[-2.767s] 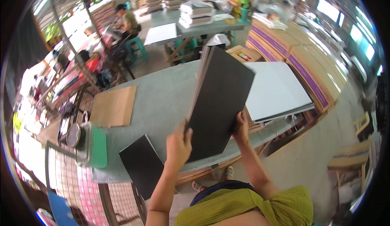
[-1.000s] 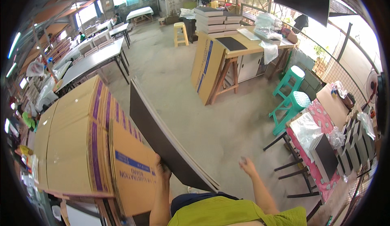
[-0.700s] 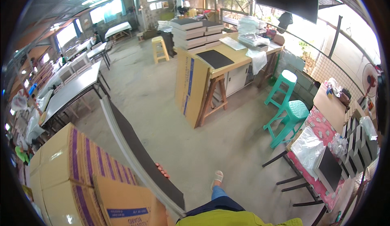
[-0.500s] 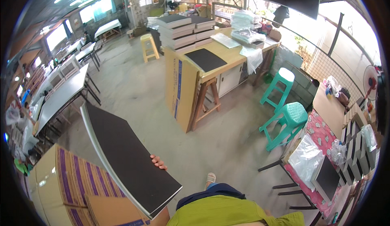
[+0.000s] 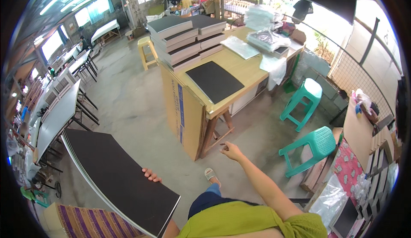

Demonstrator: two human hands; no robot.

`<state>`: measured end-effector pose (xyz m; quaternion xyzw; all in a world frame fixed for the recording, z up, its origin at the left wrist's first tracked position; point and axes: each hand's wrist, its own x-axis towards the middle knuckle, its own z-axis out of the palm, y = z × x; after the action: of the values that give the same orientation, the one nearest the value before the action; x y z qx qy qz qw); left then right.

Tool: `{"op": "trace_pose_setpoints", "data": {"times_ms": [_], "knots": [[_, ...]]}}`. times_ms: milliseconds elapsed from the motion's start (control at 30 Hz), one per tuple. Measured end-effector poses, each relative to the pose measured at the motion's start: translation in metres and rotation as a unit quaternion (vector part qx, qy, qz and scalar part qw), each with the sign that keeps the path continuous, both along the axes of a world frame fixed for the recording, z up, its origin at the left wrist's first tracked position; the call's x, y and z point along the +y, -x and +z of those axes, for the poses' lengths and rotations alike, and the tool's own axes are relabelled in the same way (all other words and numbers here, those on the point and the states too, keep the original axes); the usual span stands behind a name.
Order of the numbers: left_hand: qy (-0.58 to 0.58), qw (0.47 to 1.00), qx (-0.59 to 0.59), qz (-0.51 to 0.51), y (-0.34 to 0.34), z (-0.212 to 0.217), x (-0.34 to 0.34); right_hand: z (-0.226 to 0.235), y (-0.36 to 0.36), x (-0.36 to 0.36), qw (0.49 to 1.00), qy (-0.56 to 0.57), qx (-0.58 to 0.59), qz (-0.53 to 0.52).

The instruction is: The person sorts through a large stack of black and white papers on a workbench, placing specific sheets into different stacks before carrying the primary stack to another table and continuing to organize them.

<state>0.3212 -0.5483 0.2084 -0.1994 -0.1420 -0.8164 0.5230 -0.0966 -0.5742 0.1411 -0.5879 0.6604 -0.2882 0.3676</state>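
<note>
My left hand (image 5: pixel 152 175) grips a large black panel (image 5: pixel 115 169) with pale edges at my lower left. Only its fingertips show, curled over the panel's right edge; the palm is hidden behind. The panel seems to be a thin stack of sheets, held tilted. My right hand (image 5: pixel 231 150) reaches forward with nothing in it, fingers partly stretched and apart, short of the wooden table (image 5: pixel 252 67). On the table's near corner lies another black panel (image 5: pixel 215 81), flat. Behind it rise stacks of thick black-topped panels (image 5: pixel 173 37).
A tall cardboard sheet (image 5: pixel 180 114) leans against the table's left end. Two green stools (image 5: pixel 310 148) stand at the right. Striped cartons (image 5: pixel 92 223) are at lower left. Farther right is a table with a pink patterned cover (image 5: pixel 349 165). Long tables (image 5: pixel 62 105) line the left.
I have come closer to the wooden table. My right arm has come into view, stretched forward. The black panel stays in my left hand.
</note>
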Motion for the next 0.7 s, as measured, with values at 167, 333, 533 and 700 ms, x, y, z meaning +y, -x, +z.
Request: {"op": "trace_pose_setpoints", "data": {"times_ms": [167, 333, 533, 700], "knots": [[0.028, 0.998, -0.016, 0.048, 0.020, 0.012, -0.119, -0.014, 0.050, -0.097, 0.977, -0.073, 0.164, 0.112], [0.023, 0.996, -0.060, 0.064, 0.030, 0.022, -0.199, 0.061, 0.133, -0.251, 0.961, 0.149, 0.158, -0.168], [-0.019, 0.993, -0.105, 0.042, 0.052, 0.021, -0.257, 0.074, 0.205, -0.415, 0.926, 0.003, 0.286, -0.246], [-0.045, 0.994, -0.098, 0.031, 0.111, 0.015, -0.298, 0.071, 0.229, -0.492, 0.924, -0.113, 0.288, -0.225]]}}
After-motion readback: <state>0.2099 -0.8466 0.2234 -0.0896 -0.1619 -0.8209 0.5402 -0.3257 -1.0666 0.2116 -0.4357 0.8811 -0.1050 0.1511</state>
